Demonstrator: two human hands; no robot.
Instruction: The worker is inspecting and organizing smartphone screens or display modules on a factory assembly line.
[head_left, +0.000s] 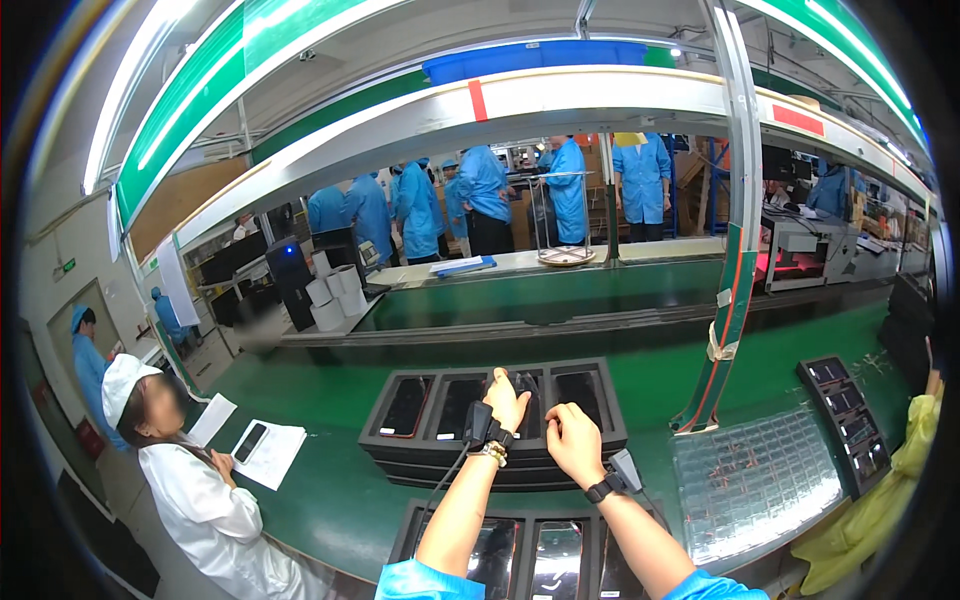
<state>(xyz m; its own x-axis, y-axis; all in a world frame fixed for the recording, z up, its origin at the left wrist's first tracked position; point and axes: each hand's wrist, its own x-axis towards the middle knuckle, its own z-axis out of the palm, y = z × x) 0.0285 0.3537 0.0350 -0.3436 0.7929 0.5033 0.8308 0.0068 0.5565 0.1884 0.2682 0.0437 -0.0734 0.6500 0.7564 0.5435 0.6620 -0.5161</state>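
The left hand [503, 398] reaches forward over a stack of dark trays [494, 440] on the green bench [330, 490]. Its fingers curl down over a phone [527, 400] in the third of the top tray's four slots, gripping its near end; how firmly cannot be told. A black strap with a cord wraps that wrist, next to a beaded band. The right hand [572, 440] rests just beside it on the tray's front edge, loosely clenched, and whether it holds anything cannot be seen. A black watch sits on its wrist.

Other phones lie in the remaining slots, the left one [405, 405] with a reddish rim. A second tray [540, 555] with phones lies nearer the person, under the forearms. To the right a clear blister sheet [755, 480] lies flat, and past it a narrow tray [845, 420] holds small parts. At left a co-worker in white [195, 490] sits by a paper [268, 452] with a phone on it. People in blue coats [480, 195] stand beyond the conveyor.
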